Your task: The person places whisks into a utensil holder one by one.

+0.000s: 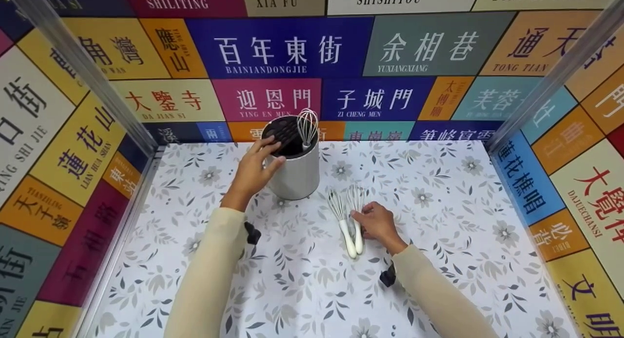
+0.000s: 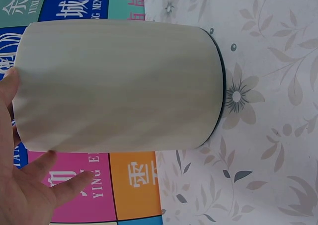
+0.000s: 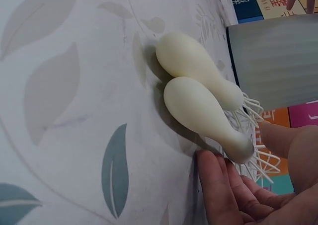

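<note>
A pale cylindrical utensil holder (image 1: 295,177) with a dark insert stands upright near the back of the table. My left hand (image 1: 251,172) holds its left rim, the thumb toward the front and some fingers spread down the side in the left wrist view. One whisk (image 1: 307,128) stands in the holder, wires up. Two white-handled whisks lie side by side on the table, handles toward me. With my right hand (image 1: 378,222) I pinch the right whisk (image 3: 198,108) near where handle meets wires. The left whisk (image 1: 347,238) lies against it.
A floral cloth (image 1: 438,206) covers the table. Colourful panels (image 1: 278,45) with printed signs rise behind and on both sides. Metal posts (image 1: 536,72) stand at the back corners. A black strap piece (image 1: 388,275) hangs at my right wrist.
</note>
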